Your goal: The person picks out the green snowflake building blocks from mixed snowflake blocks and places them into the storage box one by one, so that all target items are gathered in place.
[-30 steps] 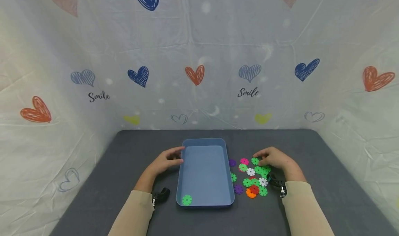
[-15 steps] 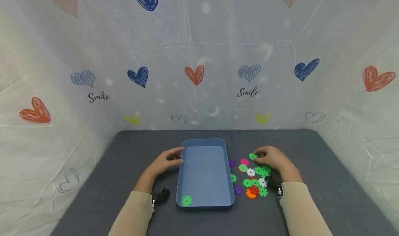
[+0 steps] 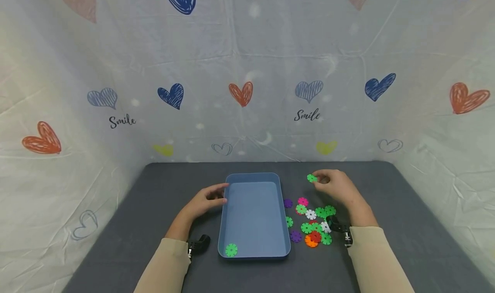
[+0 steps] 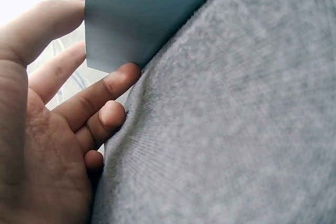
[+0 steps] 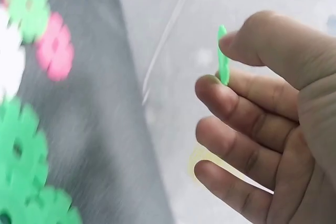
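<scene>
My right hand (image 3: 339,187) pinches a green notched snowflake disc (image 3: 311,178) between thumb and fingertips, above the table behind the pile. In the right wrist view that disc (image 5: 223,59) is seen edge-on, with the other fingers loosely bent below it. My left hand (image 3: 202,200) rests its fingertips against the left side of a blue rectangular tray (image 3: 253,218). The left wrist view has the thumb and fingers touching the tray's outer wall (image 4: 131,19), fingers relaxed. One green disc (image 3: 231,250) lies in the tray's near left corner.
Right of the tray several loose snowflake discs lie in a pile, among them a white disc (image 3: 311,215), an orange disc (image 3: 310,241), a purple disc (image 3: 295,236) and a pink disc (image 3: 303,201). A heart-printed curtain (image 3: 270,69) hangs behind the grey table (image 3: 185,267).
My right hand has picked a green disc from the pile's far side and carried it up and away towards the back of the table. The left hand has stayed at the tray.
</scene>
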### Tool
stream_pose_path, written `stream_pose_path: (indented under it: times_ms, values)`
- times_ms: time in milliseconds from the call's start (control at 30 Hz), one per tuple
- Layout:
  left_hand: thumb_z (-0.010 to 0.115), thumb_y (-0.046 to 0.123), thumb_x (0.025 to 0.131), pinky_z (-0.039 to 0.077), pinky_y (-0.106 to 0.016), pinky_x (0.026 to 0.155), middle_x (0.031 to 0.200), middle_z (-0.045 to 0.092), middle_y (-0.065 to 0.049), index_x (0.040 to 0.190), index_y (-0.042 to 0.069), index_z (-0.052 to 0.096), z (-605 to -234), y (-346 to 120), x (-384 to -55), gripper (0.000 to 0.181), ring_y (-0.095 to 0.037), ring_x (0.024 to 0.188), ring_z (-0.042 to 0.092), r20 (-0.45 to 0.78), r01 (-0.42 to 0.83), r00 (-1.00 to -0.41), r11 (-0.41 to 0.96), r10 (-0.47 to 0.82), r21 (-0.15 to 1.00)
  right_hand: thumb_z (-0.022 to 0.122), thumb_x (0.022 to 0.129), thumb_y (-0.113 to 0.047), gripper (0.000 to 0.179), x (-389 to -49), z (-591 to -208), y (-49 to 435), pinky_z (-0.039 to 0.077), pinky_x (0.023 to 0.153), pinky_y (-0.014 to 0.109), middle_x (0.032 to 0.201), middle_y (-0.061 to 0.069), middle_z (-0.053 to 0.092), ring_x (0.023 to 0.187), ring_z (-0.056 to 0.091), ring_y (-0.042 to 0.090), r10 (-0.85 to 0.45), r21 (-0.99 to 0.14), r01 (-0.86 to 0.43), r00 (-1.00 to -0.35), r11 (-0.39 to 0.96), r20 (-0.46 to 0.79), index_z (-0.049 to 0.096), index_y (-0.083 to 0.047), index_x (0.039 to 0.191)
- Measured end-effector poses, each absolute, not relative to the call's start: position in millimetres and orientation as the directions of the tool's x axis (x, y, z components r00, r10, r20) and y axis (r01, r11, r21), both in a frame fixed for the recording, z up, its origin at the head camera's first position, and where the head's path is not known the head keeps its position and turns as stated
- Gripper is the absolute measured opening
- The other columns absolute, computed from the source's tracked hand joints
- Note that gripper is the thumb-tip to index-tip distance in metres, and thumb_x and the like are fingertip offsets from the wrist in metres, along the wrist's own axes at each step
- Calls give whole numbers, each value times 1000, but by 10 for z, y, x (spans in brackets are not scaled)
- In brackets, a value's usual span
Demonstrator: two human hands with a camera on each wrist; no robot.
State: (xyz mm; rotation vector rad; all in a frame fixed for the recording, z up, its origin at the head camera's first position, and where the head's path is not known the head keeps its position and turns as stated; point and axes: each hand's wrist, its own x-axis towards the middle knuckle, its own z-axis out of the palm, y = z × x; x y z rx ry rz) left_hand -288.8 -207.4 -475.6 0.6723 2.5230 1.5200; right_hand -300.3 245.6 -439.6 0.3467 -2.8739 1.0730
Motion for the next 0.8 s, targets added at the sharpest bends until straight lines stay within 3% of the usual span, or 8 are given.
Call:
stream_pose_path:
  times_ms: [167,500,800]
  values:
    - [72,9,96,44,-40,80,113,61,-17,145,-6,52,-4762,-2088,-2896,55,-30,96,53,129,320,-892,403,432,857,70,96,-19,38,-2932,-4213,2283,52,80,45,104,7,70,92,63,24,-198,-656,-261,-965,708,171,69,-4,131]
    - [71,9,97,44,-37,78,114,60,-22,146,-5,51,-4858,-2115,-2971,55,-27,94,53,123,323,-891,419,437,849,71,97,-14,34,-2803,-4023,1858,43,67,39,93,3,65,70,51,22,-218,-743,-323,-946,586,240,70,-5,129]
    - [73,16,96,44,-37,78,115,62,-12,147,5,55,-5074,-2180,-3116,56,-24,96,53,129,320,-903,439,410,840,74,96,-14,32,-2635,-3964,1436,40,56,32,89,-1,66,61,48,18,-289,-799,-353,-928,487,234,72,-5,126]
